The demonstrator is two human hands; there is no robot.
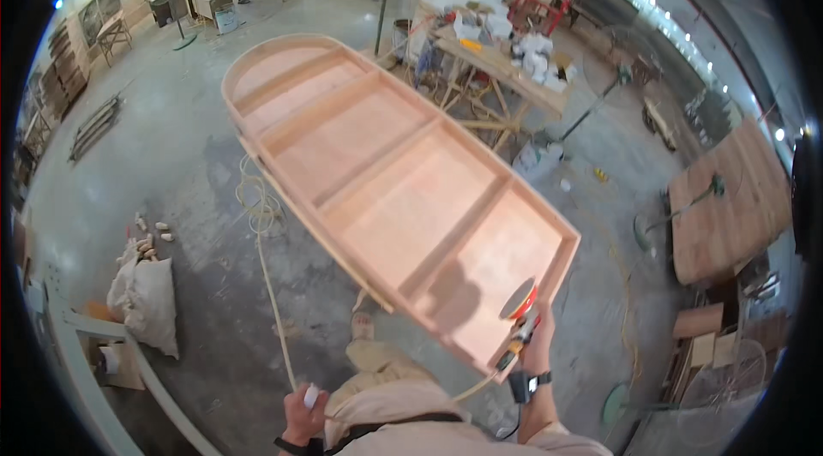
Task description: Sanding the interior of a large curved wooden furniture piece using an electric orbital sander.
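Sander with an orange-red rimmed round disc (pixel 518 333) is being gripped by the right hand (pixel 539 339), its fingers being wrapped about the tool body. The disc is being held tilted above the near right compartment of a large pale wooden boat-shaped frame (pixel 377 285); whether the wood is being touched by it cannot be told. A black wristwatch (pixel 521 386) is being worn on the right wrist.

Pale yellow flexible hose (pixel 276 310) is being clasped in the closed left hand (pixel 303 418), well apart from the frame at the near left, and a small white thing (pixel 311 396) is being shown at the thumb. Loose loops of the hose are being spread on the grey concrete floor (pixel 206 233) beside the frame's left edge.

The frame is being divided by wooden crossbars, its rounded end being pointed far left and its straight end near right. White crumpled bundles (pixel 535 53) are being carried by a wooden tabletop (pixel 549 98) beyond it. At the left, a bulging white sack (pixel 154 302) is being topped by small wooden pieces (pixel 144 244).
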